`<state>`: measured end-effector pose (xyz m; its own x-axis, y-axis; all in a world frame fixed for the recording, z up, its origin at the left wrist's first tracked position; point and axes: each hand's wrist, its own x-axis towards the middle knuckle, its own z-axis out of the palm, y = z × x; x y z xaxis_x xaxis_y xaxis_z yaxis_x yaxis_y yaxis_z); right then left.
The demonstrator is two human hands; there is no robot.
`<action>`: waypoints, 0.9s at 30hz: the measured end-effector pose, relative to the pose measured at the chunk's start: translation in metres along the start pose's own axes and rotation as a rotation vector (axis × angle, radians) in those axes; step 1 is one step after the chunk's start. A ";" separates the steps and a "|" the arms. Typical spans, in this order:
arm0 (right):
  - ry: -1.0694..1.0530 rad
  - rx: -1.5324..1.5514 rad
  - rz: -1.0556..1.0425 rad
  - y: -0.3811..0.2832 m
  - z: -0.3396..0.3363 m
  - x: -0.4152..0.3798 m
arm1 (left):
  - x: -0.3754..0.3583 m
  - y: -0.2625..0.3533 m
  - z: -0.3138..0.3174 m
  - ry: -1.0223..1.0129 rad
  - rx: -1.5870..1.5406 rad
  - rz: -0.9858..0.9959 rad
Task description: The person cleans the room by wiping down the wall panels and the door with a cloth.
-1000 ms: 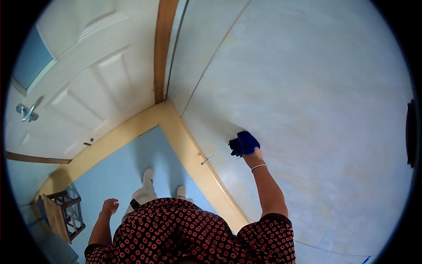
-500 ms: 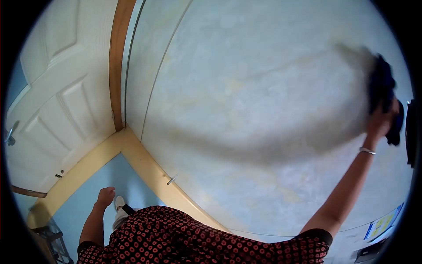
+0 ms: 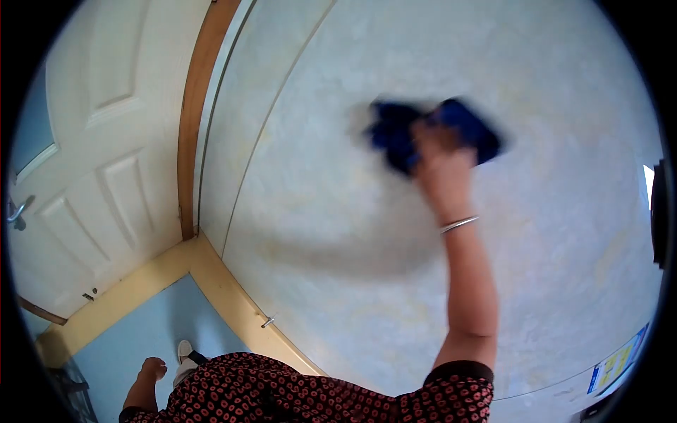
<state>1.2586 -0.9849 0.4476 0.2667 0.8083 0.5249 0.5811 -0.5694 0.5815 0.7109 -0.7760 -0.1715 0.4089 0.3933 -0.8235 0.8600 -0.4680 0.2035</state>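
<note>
My right hand (image 3: 446, 169), with a silver bangle at the wrist, presses a dark blue cloth (image 3: 483, 134) against the pale marbled wall (image 3: 338, 176). The cloth bunches out on both sides of my fingers, and motion blurs its edges. Low on the left, my left hand (image 3: 154, 368) hangs beside my body with its fingers curled in. It appears to hold nothing and touches nothing.
A white panelled door (image 3: 106, 176) with a metal handle (image 3: 20, 209) stands at the left, beside a wooden frame (image 3: 197, 120). A small metal doorstop (image 3: 268, 321) juts from the yellow skirting (image 3: 233, 282). A dark stool-like object (image 3: 74, 388) sits lower left; a printed notice (image 3: 617, 359) is lower right.
My right hand has swept the cloth leftward across the wall, from the far right to the upper middle. My left hand sits slightly lower in view.
</note>
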 end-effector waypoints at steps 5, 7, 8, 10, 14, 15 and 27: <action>-0.381 0.401 -0.272 -0.100 0.113 -0.118 | 0.047 0.003 0.007 0.322 0.078 0.395; -0.423 0.405 -0.421 -0.112 0.163 -0.181 | 0.038 0.023 -0.004 0.380 0.140 0.509; -0.628 0.339 -0.422 -0.115 0.161 -0.195 | 0.050 0.018 0.004 0.432 0.092 0.572; -0.487 0.374 -0.368 -0.096 0.128 -0.204 | 0.037 0.017 0.007 0.233 0.235 0.516; -0.065 0.580 0.103 -0.032 0.006 -0.168 | 0.121 -0.054 0.072 0.028 0.680 0.573; 0.043 0.540 0.272 -0.007 -0.022 -0.156 | 0.120 -0.054 0.065 0.040 0.693 0.549; 1.059 -0.375 1.545 0.318 -0.267 -0.231 | 0.133 0.019 0.033 0.468 0.683 0.808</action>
<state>1.1763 -1.3926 0.6766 -0.2812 -0.6892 0.6678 0.1196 -0.7157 -0.6881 0.7719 -0.7583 -0.2944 0.9601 -0.0282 -0.2781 0.0100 -0.9908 0.1348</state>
